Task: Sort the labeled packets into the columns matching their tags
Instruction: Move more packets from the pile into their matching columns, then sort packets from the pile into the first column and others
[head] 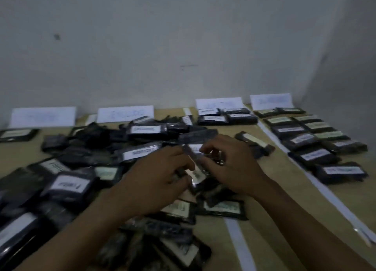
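Both my hands meet over a heap of dark packets with white labels [140, 152] in the middle of the table. My left hand [154, 181] and my right hand [230, 164] together grip one dark labeled packet [196, 169], held on edge between them. Four white paper tags lean on the wall: far left tag [42, 117], second tag [125, 113], third tag [218, 103], right tag [271, 101]. Sorted packets lie in rows under the third tag [227, 117] and in the right column [317, 140]. The view is blurred and the labels are unreadable.
White tape strips [238, 240] divide the wooden table [284, 191] into columns. One packet [18, 134] lies alone under the far left tag. Another single packet [254, 143] lies in the third column. A grey wall stands behind, with a corner at right.
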Action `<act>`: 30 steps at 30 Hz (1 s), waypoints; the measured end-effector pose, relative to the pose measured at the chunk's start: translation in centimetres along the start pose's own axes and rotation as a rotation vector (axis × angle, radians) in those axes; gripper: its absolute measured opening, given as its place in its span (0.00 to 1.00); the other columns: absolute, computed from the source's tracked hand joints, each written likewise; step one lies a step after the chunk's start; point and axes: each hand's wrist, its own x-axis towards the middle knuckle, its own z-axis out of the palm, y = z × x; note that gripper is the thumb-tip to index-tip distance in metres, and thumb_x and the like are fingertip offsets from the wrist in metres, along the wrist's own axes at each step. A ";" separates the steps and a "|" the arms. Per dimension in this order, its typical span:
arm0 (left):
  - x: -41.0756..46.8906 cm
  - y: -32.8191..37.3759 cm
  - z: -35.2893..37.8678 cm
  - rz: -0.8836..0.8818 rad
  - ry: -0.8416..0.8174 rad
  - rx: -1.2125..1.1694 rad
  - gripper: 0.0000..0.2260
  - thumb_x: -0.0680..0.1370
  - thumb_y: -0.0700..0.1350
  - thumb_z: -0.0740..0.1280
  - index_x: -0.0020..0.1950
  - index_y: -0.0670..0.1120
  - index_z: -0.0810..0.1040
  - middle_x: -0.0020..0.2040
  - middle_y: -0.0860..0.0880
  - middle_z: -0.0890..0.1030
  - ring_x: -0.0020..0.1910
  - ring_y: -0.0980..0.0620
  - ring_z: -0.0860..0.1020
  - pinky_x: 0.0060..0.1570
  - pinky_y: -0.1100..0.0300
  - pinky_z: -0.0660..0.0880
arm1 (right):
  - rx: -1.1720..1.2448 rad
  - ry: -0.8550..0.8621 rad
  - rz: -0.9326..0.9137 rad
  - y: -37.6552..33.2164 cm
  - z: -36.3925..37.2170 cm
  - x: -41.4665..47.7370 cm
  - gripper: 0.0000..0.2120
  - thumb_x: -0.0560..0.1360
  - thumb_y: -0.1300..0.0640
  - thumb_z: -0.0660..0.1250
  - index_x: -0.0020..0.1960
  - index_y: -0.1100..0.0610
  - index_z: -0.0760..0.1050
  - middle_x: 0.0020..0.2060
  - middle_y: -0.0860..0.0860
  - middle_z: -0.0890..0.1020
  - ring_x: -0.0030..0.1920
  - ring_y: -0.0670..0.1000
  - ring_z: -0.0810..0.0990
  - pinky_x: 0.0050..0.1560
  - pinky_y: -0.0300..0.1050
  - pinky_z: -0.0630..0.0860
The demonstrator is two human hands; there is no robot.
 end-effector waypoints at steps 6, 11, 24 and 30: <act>-9.4 -5.8 -4.2 -0.279 0.179 0.053 0.10 0.75 0.58 0.59 0.51 0.58 0.77 0.48 0.61 0.74 0.49 0.60 0.73 0.45 0.59 0.73 | 0.106 -0.196 -0.185 -7.3 6.7 5.2 0.08 0.72 0.50 0.68 0.49 0.51 0.79 0.43 0.45 0.79 0.42 0.44 0.76 0.45 0.41 0.75; -15.7 -9.0 -6.1 -0.510 0.313 0.130 0.07 0.75 0.53 0.64 0.50 0.54 0.79 0.48 0.57 0.74 0.50 0.57 0.72 0.48 0.58 0.71 | -0.006 -0.336 -0.312 -12.1 13.0 10.0 0.09 0.76 0.51 0.67 0.54 0.52 0.79 0.47 0.49 0.81 0.46 0.48 0.77 0.48 0.47 0.76; -17.9 -10.0 -4.9 -0.626 0.319 0.123 0.12 0.74 0.51 0.66 0.56 0.52 0.74 0.54 0.52 0.72 0.52 0.52 0.72 0.47 0.55 0.72 | -0.262 -0.585 -0.061 -14.1 20.3 15.8 0.25 0.67 0.43 0.74 0.61 0.49 0.74 0.54 0.49 0.81 0.52 0.51 0.78 0.53 0.48 0.76; -17.9 -9.8 -4.5 -0.572 0.303 0.159 0.14 0.76 0.53 0.65 0.60 0.52 0.74 0.56 0.53 0.71 0.52 0.54 0.71 0.49 0.59 0.65 | 0.304 -0.347 0.063 -14.6 18.0 14.6 0.09 0.77 0.55 0.60 0.55 0.50 0.75 0.47 0.50 0.81 0.45 0.52 0.79 0.45 0.48 0.75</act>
